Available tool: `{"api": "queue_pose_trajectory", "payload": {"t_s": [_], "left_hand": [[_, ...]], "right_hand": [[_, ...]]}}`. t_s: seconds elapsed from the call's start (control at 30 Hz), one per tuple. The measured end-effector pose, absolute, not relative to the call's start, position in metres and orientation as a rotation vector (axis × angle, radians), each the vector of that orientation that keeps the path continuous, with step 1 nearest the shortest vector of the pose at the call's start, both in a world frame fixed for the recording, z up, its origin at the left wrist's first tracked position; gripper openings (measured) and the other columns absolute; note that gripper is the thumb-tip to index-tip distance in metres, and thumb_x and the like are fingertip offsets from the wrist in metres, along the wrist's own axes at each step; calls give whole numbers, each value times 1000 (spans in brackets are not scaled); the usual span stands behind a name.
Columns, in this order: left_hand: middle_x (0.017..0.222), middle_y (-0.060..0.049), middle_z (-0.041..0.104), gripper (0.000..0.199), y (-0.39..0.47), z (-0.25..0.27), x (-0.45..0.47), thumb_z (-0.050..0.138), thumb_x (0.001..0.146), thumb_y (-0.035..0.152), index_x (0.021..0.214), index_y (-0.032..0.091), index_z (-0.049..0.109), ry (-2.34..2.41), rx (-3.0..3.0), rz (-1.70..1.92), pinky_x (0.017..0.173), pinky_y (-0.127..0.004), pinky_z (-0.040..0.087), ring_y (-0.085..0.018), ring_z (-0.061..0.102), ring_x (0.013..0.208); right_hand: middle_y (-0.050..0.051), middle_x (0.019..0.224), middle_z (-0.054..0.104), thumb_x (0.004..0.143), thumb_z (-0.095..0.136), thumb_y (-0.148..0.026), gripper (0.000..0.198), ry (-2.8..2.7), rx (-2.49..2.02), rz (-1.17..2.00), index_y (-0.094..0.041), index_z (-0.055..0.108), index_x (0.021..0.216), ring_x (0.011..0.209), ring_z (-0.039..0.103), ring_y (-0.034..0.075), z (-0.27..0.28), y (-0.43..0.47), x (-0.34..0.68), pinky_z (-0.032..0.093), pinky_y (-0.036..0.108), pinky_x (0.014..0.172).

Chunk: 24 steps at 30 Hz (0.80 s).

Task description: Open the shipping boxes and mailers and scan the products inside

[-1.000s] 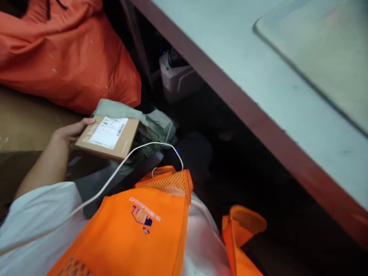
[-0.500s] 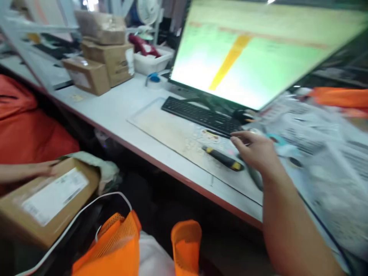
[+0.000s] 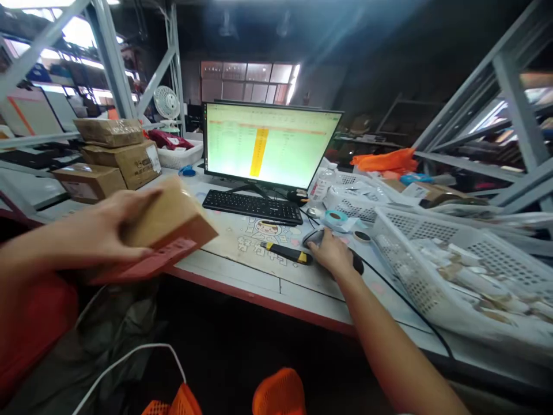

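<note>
My left hand [image 3: 97, 227] grips a brown cardboard box [image 3: 173, 210] over the front left edge of the desk, thumb along its near side. A reddish label [image 3: 166, 253] shows on the box's lower face; its print is blurred. On the desk mat [image 3: 228, 236], my right hand [image 3: 332, 252] rests over a dark computer mouse [image 3: 314, 236], fingers curved round it. Just left of that hand lies a black and yellow utility knife [image 3: 287, 253]. The black keyboard [image 3: 253, 206] sits beyond, below a lit monitor [image 3: 268, 144] showing a table with one yellow column.
White perforated baskets [image 3: 397, 276] stand on the right, the nearest filled with small wrapped items. Tape rolls [image 3: 336, 217] lie near the mouse. Stacked cartons [image 3: 112, 161] and a white basket [image 3: 184, 154] are at the back left. A black cable [image 3: 401, 297] crosses the right side.
The view has swung up and back. My left hand has lifted the box from below the desk to above its edge. My right hand has come down onto the mouse.
</note>
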State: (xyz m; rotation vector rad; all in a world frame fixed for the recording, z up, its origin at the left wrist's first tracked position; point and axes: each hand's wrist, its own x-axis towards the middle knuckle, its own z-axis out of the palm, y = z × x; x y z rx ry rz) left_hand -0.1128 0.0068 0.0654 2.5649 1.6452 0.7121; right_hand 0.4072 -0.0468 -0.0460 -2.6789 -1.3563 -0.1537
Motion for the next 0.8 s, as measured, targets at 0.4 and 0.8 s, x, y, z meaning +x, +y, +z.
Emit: {"api": "queue_pose_trajectory", "payload": {"t_s": [0.4, 0.8], "left_hand": [[139, -13, 60, 56, 101, 29, 31, 62, 89, 51, 135, 20, 60, 846, 2481, 1413, 114, -48, 41, -30, 55, 130], [169, -17, 14, 134, 75, -118, -8, 86, 70, 58, 161, 36, -10, 819, 1762, 1223, 124, -55, 27, -34, 29, 153]], "right_hand": [[26, 118, 69, 100, 42, -41, 49, -1357, -2723, -31, -5, 61, 126, 112, 66, 38, -44, -66, 409, 50, 43, 90], [8, 107, 76, 84, 71, -42, 40, -2266, -1788, 181, -25, 69, 121, 91, 70, 26, 35, -144, 298, 51, 32, 77]]}}
